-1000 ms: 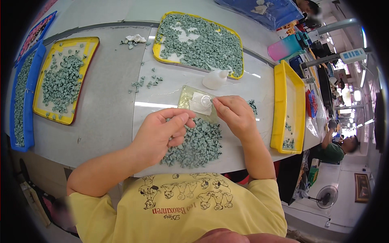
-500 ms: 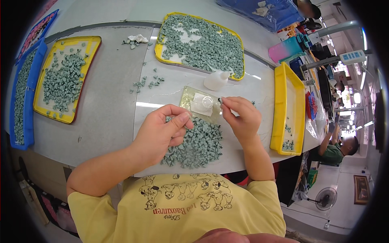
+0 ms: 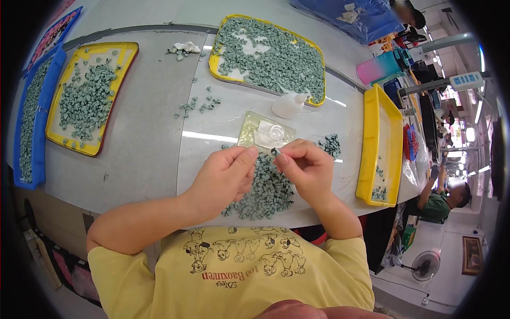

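Observation:
Between the thumb and fingers of my right hand is a small grey-green piece with a dark end. My left hand is closed in a pinch close by; what it holds, if anything, is too small to make out. Both hands are over a heap of small grey-green pieces, partly covering it. Just beyond them lies a clear yellowish pad bearing a white paper square and a small round clear dish. A white squeeze bottle stands behind the pad.
Yellow-rimmed trays of similar pieces lie at the back and left. At far left is a blue bin. A yellow bin stands at right, near a small pile of darker pieces. Another person is farther right.
My right hand has moved left and nearer to me, bringing its piece beside my left hand. The small darker pile at right has come into sight. My left hand has shifted slightly.

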Available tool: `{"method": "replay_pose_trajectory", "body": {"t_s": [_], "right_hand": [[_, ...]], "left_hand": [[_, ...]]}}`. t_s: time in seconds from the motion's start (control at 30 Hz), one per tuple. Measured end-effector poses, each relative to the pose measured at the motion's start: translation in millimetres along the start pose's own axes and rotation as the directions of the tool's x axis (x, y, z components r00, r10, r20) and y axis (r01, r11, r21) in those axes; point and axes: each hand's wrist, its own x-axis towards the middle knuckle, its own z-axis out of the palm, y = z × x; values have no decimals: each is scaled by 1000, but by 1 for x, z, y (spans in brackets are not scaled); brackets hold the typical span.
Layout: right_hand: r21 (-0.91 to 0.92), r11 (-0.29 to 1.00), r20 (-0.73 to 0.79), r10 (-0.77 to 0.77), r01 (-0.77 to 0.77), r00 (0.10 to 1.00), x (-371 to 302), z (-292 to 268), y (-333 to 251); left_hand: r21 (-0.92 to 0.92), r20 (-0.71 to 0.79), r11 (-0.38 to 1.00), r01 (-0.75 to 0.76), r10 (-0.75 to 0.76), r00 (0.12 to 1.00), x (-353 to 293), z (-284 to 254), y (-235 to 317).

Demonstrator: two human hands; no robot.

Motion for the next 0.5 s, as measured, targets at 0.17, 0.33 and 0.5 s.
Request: {"method": "replay_pose_trajectory", "body": {"t_s": [0.17,0.33,0.5], "right_hand": [[-435,758,191,-450,486,872,3,5,-2],[-451,602,329,-574,659,750,7,5,-4],[-494,467,415,-615,733,671,7,8,1]], "left_hand": [[-101,37,992,82,-79,996,2,-2,-1],[-109,34,988,109,-106,994,2,-2,-2],[-128,39,984,120,-116,992,0,-4,-3]]}}
